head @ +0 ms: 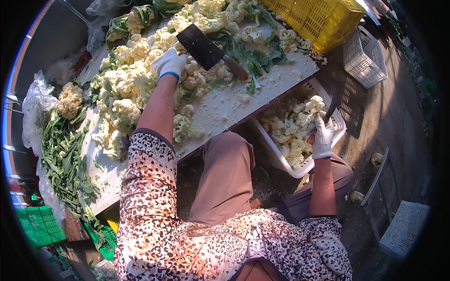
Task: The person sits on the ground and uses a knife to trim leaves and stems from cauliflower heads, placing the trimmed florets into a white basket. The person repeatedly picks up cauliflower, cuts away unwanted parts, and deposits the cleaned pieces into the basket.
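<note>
My left hand, in a white knit glove with a blue cuff edge, reaches onto the heap of cut cauliflower on the white table; its fingers are partly hidden, so its grip is unclear. Just right of it a cleaver with a wooden handle lies on the cauliflower. My right hand, also gloved, is shut on a small knife with a dark curved blade, above a white plastic crate of cauliflower florets. A pale floret shows at its fingertips.
The white tabletop slants across the view, with leaves at its left end. A yellow crate stands at the far right corner, a white basket beside it. A metal-framed cart with wheels is on the floor at right.
</note>
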